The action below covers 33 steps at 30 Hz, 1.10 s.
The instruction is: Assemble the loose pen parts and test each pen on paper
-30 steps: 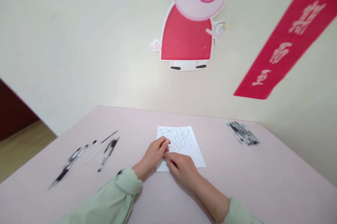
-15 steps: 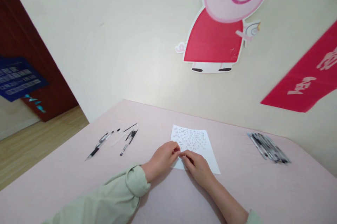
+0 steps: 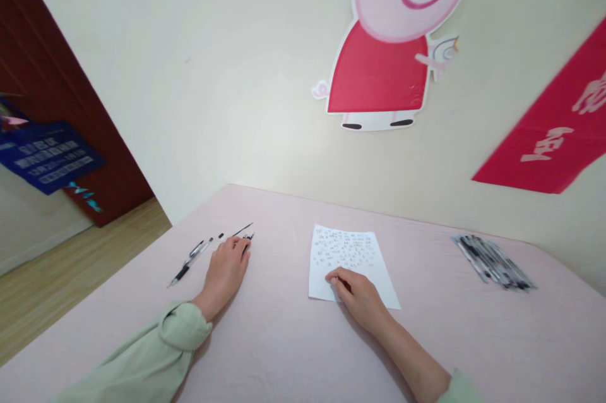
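My left hand (image 3: 226, 269) is over the pens at the left of the table. Its fingers are curled down around a black and clear pen (image 3: 246, 247), most of which the hand hides. My right hand (image 3: 360, 297) rests on the lower part of a white paper sheet (image 3: 388, 292) with rows of handwriting on its upper half. Thumb and forefinger are pinched together there; anything between them is hidden or too small to name.
Left of my left hand lie a disassembled pen (image 3: 182, 271), a small black cap (image 3: 221, 236) and a thin black refill (image 3: 243, 229). A bundle of several pens (image 3: 495, 263) lies at the right of the pink-covered table (image 3: 284, 340). The wall (image 3: 237, 106) rises directly behind.
My left hand has left the right hand at the paper and moved left onto the pens. The right hand stays pinched on the sheet. The view has shifted slightly.
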Each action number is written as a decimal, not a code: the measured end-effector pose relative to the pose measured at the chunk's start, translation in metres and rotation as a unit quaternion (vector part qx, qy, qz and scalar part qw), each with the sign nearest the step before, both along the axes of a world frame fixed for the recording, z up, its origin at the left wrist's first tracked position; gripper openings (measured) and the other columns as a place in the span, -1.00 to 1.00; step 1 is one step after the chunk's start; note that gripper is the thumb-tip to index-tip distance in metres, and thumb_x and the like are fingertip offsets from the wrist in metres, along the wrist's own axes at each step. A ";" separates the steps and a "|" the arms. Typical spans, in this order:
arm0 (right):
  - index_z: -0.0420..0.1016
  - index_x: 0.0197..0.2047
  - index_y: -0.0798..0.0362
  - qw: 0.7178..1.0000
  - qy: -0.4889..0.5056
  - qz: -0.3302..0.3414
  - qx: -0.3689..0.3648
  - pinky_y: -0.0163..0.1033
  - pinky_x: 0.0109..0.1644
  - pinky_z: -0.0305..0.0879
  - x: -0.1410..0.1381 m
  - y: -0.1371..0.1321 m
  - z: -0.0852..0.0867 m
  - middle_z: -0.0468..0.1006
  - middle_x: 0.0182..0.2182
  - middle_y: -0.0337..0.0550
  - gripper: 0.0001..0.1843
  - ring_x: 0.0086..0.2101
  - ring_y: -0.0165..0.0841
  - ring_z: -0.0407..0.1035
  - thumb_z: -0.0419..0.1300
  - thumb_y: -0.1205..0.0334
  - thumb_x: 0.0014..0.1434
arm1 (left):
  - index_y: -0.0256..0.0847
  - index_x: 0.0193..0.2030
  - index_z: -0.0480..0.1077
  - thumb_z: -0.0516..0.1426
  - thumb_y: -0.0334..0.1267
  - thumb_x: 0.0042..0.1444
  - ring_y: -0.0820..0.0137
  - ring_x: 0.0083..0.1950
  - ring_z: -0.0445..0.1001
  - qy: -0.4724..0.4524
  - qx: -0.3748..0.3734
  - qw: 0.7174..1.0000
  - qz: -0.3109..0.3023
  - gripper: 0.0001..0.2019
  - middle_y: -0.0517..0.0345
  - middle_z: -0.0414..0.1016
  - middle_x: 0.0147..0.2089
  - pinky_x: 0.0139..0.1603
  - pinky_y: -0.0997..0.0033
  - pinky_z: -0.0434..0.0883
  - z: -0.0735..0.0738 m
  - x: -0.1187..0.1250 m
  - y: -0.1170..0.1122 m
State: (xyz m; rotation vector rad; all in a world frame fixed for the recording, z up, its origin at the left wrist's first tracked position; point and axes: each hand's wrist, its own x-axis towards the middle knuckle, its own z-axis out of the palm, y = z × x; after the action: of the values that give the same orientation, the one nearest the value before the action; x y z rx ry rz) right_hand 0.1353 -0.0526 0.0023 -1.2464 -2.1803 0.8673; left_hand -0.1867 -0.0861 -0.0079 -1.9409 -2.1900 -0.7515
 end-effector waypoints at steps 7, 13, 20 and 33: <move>0.54 -0.21 -0.05 1.000 0.000 0.000 0.005 -0.23 -0.14 0.25 0.000 0.001 -0.003 0.61 -0.25 -0.17 -0.70 -0.21 -0.26 0.45 -0.03 0.20 0.23 | -0.19 -0.18 0.44 -0.03 -0.41 0.11 0.20 -0.08 0.37 -0.092 0.044 0.992 -0.071 -0.75 -0.02 0.40 -0.15 0.01 0.11 0.37 -0.014 0.024 0.037; 0.55 -0.21 -0.05 1.000 0.000 -0.007 0.009 -0.25 -0.13 0.25 0.000 0.000 -0.001 0.62 -0.24 -0.21 -0.71 -0.21 -0.28 0.46 -0.02 0.24 0.23 | -0.22 -0.30 0.46 0.01 -0.47 0.03 0.22 -0.12 0.38 -0.190 0.068 0.977 -0.068 -0.78 -0.02 0.41 -0.20 0.00 0.10 0.36 -0.018 0.072 0.085; 0.56 -0.22 -0.05 1.000 0.007 -0.001 0.000 -0.26 -0.13 0.25 0.002 0.001 0.000 0.62 -0.25 -0.20 -0.71 -0.21 -0.29 0.46 0.00 0.26 0.22 | -0.21 -0.23 0.36 0.02 -0.42 0.05 0.23 -0.07 0.38 -0.232 0.102 0.967 -0.034 -0.83 -0.01 0.36 -0.15 -0.01 0.12 0.40 -0.017 0.078 0.092; 0.54 -0.23 -0.05 1.000 0.006 0.003 -0.005 -0.27 -0.16 0.22 0.003 0.002 0.000 0.61 -0.27 -0.21 -0.72 -0.23 -0.29 0.45 -0.01 0.23 0.22 | -0.29 -0.06 0.34 0.00 -0.22 0.15 0.02 0.13 0.31 -0.033 0.078 0.996 0.000 -0.72 -0.24 0.37 0.03 0.16 -0.05 0.25 -0.017 0.026 0.034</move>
State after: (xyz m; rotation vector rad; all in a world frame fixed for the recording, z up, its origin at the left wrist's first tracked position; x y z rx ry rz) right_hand 0.1380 -0.0507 0.0024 -1.2359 -2.1750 0.8862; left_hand -0.1608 -0.0520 -0.0253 -1.8658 -2.0972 -0.9695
